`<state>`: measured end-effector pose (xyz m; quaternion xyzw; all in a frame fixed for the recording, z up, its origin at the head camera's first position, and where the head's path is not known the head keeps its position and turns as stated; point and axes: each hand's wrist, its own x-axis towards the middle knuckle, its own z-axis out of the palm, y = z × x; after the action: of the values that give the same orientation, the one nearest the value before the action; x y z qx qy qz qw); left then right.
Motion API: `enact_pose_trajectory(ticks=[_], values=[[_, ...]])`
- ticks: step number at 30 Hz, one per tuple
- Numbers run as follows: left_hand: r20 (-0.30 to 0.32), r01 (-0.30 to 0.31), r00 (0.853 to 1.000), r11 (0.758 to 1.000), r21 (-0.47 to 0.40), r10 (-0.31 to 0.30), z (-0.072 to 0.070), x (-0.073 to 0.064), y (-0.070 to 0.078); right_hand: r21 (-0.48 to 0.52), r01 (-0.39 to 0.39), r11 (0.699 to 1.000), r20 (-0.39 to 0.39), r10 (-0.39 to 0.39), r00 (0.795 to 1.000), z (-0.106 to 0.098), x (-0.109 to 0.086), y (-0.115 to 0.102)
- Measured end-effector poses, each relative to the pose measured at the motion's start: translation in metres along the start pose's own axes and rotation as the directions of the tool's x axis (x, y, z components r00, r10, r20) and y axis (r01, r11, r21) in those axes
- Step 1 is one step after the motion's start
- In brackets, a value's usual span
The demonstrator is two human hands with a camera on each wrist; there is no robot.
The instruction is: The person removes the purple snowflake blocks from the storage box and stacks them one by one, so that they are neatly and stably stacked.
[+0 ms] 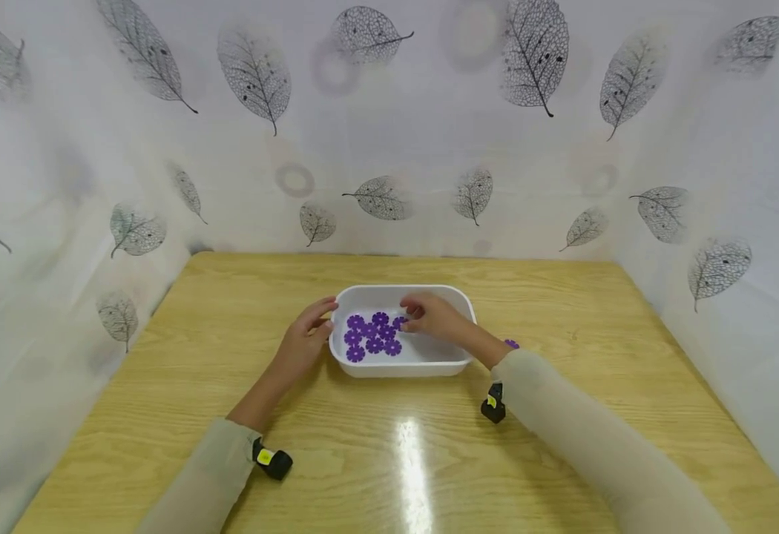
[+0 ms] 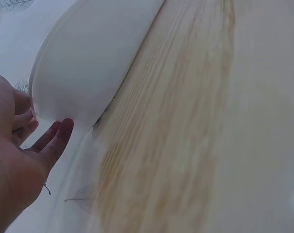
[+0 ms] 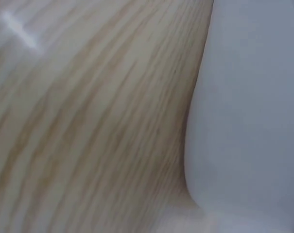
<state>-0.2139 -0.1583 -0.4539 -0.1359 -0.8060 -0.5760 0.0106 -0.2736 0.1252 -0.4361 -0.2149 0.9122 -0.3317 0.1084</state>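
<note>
A white oval-cornered plastic tub (image 1: 403,365) stands on the wooden table. Inside, mostly on its left half, lie several purple flower-shaped discs (image 1: 374,345) with notched edges. My left hand (image 1: 301,347) is at the tub's left end, its fingertips and thumb touching the rim and outer wall (image 2: 64,73). Reaching over the right rim, my right hand (image 1: 435,317) is low inside the tub. Its thumb tip overlaps a purple disc (image 1: 399,323), and a gap shows between thumb and forefinger. The right wrist view shows only the tub's outer side (image 3: 244,116) and the table.
Another purple disc (image 1: 511,343) lies on the table right of the tub, partly hidden by my right forearm. The wooden table (image 1: 336,460) is bordered at the back and both sides by a white leaf-print cloth (image 1: 389,141). Black cameras (image 1: 273,463) are strapped to both wrists.
</note>
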Motion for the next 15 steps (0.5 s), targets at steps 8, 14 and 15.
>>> enact_pose_trajectory(ticks=[8, 14, 15], values=[[0.001, 0.005, 1.000, 1.000, -0.003, -0.005, -0.0011, -0.0006, 0.0001, -0.063, -0.017, 0.998, 0.017, 0.018, 1.000, 0.0048, 0.0020, -0.0026], [0.004, -0.002, 1.000, 1.000, -0.016, 0.002, -0.0005, -0.0006, 0.0048, -0.092, -0.007, 0.996, 0.021, 0.009, 1.000, 0.0074, 0.0033, -0.0013], [0.004, -0.001, 1.000, 1.000, -0.020, 0.001, -0.0005, -0.0006, 0.0052, -0.093, -0.006, 0.996, 0.021, 0.008, 1.000, 0.0078, 0.0038, -0.0011]])
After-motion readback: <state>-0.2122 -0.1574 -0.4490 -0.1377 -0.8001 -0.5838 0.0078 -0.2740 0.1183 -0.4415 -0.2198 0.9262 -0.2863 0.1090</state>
